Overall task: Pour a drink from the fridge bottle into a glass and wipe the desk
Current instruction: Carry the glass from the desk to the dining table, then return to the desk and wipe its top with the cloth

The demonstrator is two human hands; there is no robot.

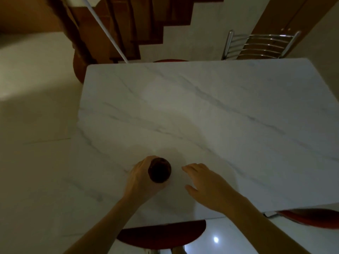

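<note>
A white marble-patterned desk (201, 110) fills the middle of the head view. Near its front edge stands a dark round object (160, 170), seen from straight above; I cannot tell whether it is a bottle or a glass of dark drink. My left hand (142, 178) is wrapped around its left side. My right hand (203, 182) hovers just right of it, palm down, fingers apart, holding nothing. No cloth is in view.
A red stool seat (161, 235) sits under the desk's front edge, another red seat (311, 217) at the right. A chrome-backed chair (260, 45) stands behind the far edge. Wooden stairs (128, 24) rise at the back left.
</note>
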